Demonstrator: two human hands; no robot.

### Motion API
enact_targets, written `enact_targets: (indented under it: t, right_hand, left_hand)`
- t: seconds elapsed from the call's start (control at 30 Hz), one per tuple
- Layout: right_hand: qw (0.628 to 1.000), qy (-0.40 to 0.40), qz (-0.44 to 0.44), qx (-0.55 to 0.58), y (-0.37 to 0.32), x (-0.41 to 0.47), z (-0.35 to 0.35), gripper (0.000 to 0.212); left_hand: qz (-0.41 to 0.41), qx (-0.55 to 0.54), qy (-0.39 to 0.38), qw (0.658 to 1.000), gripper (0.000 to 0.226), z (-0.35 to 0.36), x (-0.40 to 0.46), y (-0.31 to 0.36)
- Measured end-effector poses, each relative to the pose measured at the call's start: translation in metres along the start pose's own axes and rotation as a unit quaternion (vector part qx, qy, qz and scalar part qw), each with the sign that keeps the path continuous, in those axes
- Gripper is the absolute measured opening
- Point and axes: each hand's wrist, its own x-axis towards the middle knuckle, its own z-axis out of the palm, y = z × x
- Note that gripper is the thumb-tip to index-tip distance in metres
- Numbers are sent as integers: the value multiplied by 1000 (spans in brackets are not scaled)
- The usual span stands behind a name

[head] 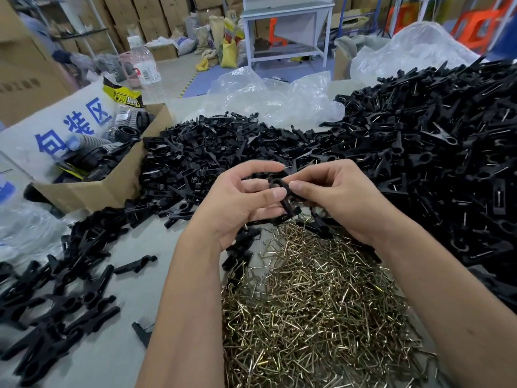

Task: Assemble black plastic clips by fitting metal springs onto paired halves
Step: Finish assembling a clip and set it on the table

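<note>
Item: black clip halves (284, 196), paired, held between our two hands above the heap of metal springs (313, 298). Our left hand (237, 203) curls its fingers and thumb round them; our right hand (338, 197) pinches their upper end. Loose black clip parts (436, 152) lie piled beyond.

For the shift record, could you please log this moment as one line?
both hands: left hand and right hand grip clip halves | springs pile below
</note>
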Motion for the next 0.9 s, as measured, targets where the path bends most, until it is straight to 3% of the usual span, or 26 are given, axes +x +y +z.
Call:
enact_targets:
  t: [0.1,0.2,0.3,0.37,0.6,0.8,0.9]
  right_hand:
    - [1000,20,-1,16,-2,0,-2,7]
    - [996,57,-8,-66,-7,0,-6,18]
    - [967,-48,-46,-247,-17,-3,-8,15]
    - [943,-115,-71,-303,-24,-7,1,11]
    - [843,-184,-118,-492,-19,-15,40,13]
    - [895,-183,-57,-403,-23,-12,26,26]
    - [909,-191,-31,-368,-24,-12,17,19]
  left_hand:
    - [28,27,10,999,31,0,0,2]
    - [54,49,102,992,30,-4,0,0]
    - [71,85,218,970,29,-15,4,-5]
    - [81,131,265,952,29,-18,6,-7]
    - [94,139,292,942,28,-17,10,-8]
    - [91,144,294,940,29,-20,9,-8]
    - [99,134,287,943,29,-22,9,-9]
